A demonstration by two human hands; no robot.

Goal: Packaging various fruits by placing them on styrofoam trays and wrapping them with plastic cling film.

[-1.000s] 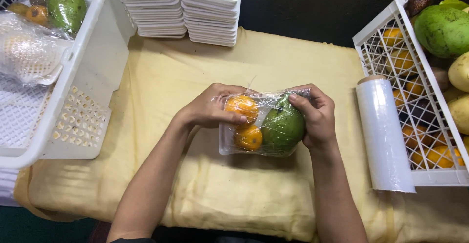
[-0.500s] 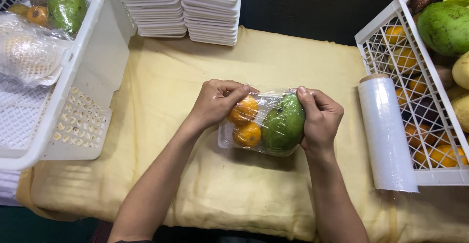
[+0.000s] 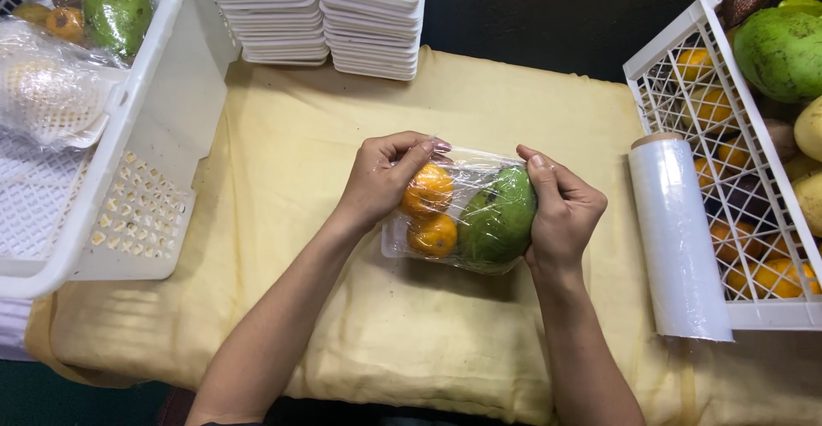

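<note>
1. Film is now pulled tighter over the wrapped tray (image 3: 462,216) than a second ago; the loose flap at the far edge is folded down.
2. The left hand (image 3: 381,178) is moved from the tray's near left side to the far left corner, and its fingers are curled closed on the film above the upper orange fruit (image 3: 427,190).
3. The right hand (image 3: 565,212) is closed around the right end, beside the green mango (image 3: 497,220); the thumb is pressed on top.
4. The tray is held just above the yellow cloth (image 3: 282,178), at its middle, tilted a little more.
5. The wrapping is judged nearly finished; only the ends seem left to be smoothed.
6. The film roll (image 3: 676,238) is left untouched at the right.
</note>
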